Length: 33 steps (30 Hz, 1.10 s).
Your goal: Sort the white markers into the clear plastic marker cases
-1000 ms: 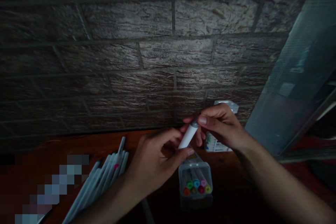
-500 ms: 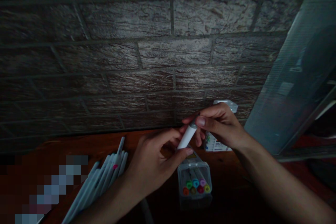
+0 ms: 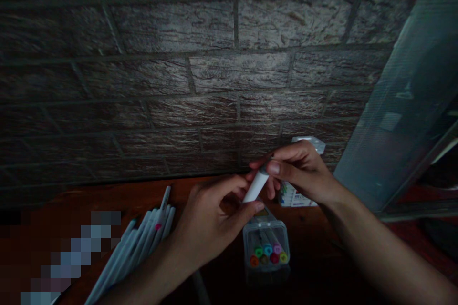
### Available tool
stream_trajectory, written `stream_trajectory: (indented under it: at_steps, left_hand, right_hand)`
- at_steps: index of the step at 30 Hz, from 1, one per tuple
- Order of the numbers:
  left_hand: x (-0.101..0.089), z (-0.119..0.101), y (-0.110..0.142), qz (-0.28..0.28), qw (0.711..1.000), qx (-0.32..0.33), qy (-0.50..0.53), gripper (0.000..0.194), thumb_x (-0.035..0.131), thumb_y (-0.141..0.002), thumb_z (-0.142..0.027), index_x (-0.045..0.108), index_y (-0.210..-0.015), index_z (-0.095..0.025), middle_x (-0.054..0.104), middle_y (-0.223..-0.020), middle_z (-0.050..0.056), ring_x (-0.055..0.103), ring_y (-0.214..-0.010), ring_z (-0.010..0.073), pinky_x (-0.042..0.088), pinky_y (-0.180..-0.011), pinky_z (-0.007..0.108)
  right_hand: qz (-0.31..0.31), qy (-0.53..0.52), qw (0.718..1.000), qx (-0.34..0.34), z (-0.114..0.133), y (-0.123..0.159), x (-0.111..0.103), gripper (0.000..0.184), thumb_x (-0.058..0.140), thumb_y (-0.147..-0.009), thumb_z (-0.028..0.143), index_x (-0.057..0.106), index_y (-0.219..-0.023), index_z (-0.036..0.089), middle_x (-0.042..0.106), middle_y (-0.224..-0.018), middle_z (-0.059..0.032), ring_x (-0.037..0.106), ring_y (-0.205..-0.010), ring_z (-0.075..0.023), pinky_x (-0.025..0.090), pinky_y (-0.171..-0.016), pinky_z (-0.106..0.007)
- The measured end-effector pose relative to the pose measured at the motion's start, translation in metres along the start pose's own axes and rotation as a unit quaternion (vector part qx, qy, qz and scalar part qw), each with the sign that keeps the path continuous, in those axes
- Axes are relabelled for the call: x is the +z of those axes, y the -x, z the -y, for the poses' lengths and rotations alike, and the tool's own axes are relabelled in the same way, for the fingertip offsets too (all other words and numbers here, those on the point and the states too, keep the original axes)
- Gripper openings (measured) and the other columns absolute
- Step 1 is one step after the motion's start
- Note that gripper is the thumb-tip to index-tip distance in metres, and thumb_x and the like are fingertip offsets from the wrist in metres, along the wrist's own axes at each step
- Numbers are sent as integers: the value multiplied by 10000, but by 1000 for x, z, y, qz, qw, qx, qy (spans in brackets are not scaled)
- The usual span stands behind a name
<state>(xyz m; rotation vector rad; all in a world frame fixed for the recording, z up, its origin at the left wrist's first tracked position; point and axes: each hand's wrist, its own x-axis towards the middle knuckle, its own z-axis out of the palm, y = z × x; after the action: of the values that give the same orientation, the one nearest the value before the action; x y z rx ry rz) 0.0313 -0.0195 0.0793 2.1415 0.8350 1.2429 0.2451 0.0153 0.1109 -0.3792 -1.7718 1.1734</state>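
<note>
Table (image 3: pixel 118 191) of reddish-brown wood; I judge work partway: seven colour-ended markers (image 3: pixel 268 249) cased, slim white markers (image 3: pixel 143 234) lying loose in row at left. Printed white box (image 3: pixel 299 198) behind right hand (image 3: pixel 307 171); I cannot tell contents. Clear plastic case (image 3: pixel 266 267) in middle holds those seven. White cylindrical marker (image 3: pixel 256 186) with grey end (image 3: pixel 264 169), uncased: left hand (image 3: pixel 214 214) gripping barrel between fingers and thumb, right fingertips pinching grey end.

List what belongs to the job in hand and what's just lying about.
Likely in the job:
white marker, held by left hand and right hand
clear case of colored markers
loose pale markers
printed container behind right hand

Apparently just around:
ribbed panel at right
brick-patterned wall
</note>
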Motion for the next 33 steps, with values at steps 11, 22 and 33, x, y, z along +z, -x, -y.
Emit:
stream_trajectory:
  at_steps: [11,22,33]
  left_hand:
    - [1,3,-1,-12,1000,-22,17,75,810,-871,-197,750,-873,-242,779,-768,-71,713,-673,97,529,-615,180]
    - [-4,12,0,-34,998,-12,-53,207,840,-845,-293,671,-767,-200,704,-716,-42,631,-651,122,462,-600,236]
    - [-10,-9,-3,128,985,-79,79,198,603,-1032,-313,775,-1102,-243,750,-858,-19,650,-729,118,465,-629,222]
  right_hand:
    - [21,-43,998,40,-4,-2,3,290,834,-829,88,842,-1092,210,836,-847,-47,699,-553,-92,581,-530,-181]
    - [5,-43,998,37,-2,0,9,177,838,-828,99,861,-960,216,789,-732,-11,660,-581,-69,555,-586,-164]
    - [-44,-23,996,68,-1,18,4,194,814,-908,261,837,-1096,218,754,-689,-16,655,-538,-71,467,-481,-132]
